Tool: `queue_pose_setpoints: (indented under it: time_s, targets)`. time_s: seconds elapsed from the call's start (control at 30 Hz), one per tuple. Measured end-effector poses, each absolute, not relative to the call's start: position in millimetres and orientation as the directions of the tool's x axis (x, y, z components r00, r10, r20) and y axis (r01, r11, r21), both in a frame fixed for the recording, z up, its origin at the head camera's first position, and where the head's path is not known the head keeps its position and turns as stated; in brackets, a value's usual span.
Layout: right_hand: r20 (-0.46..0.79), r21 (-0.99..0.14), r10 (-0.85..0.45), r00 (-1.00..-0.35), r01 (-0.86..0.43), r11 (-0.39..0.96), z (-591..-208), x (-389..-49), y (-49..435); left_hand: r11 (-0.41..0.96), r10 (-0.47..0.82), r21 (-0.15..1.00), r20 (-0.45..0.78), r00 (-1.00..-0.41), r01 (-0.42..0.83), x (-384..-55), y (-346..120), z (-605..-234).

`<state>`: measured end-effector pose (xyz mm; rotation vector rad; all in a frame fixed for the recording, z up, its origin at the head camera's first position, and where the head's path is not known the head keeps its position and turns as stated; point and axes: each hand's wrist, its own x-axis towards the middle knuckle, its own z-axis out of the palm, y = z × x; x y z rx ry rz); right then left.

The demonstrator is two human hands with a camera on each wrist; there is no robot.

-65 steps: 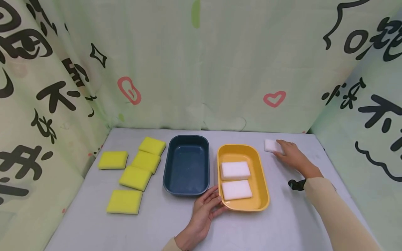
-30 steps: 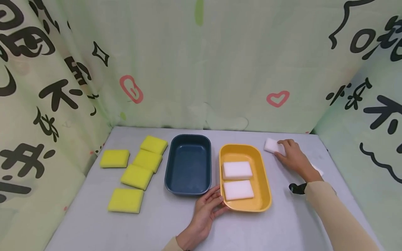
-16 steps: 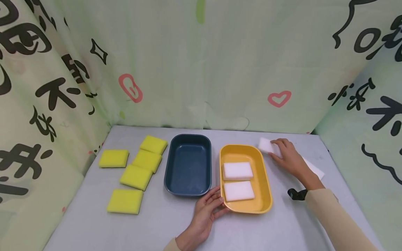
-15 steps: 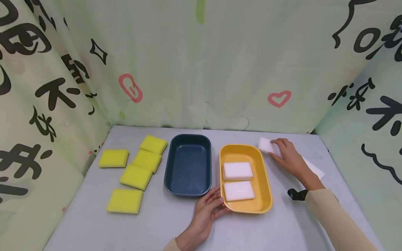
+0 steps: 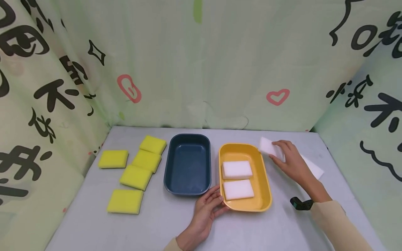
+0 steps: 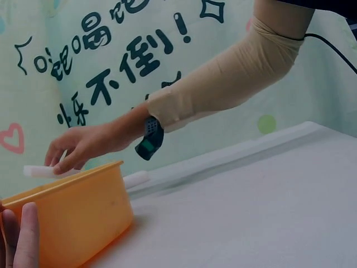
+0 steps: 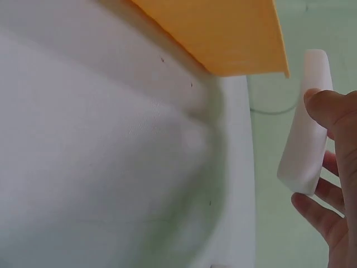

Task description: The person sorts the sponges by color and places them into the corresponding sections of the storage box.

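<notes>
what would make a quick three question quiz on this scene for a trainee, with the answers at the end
1. How many yellow sponges lie on the table?

2. True or false: the right hand holds a yellow sponge.

3. Which of these does the left hand touch?
a) a yellow sponge
b) the amber tray
c) the right hand

Key:
1. Five
2. False; it holds a white sponge
3. b

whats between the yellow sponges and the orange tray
The blue tray lies between the yellow sponges and the orange tray; this shows in the head view. The left hand touches the orange tray's near left corner.
</notes>
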<state>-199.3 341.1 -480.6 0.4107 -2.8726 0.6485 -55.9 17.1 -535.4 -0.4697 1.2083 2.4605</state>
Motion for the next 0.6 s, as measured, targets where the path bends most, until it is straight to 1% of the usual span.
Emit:
queue_pose_setpoints:
  time_s: [0.17,0.33,0.6]
  targets:
    - [0.283,-0.373,-0.271,-0.92,-0.366,0.852,-470,-184,337,-0.571,0.17,0.689,-0.431,-0.886,-0.445,-57,18,-535]
    - [0.344,-0.333,-0.337,-0.876,-0.45,0.828,-458,-169,326,-0.572,0.171,0.686,-0.435,-0.884,-0.449,-57,19,-536]
    - [0.396,-0.245,-0.441,-0.806,-0.555,0.795,-448,-145,302,-0.569,0.169,0.687,-0.441,-0.882,-0.453,-56,17,-535]
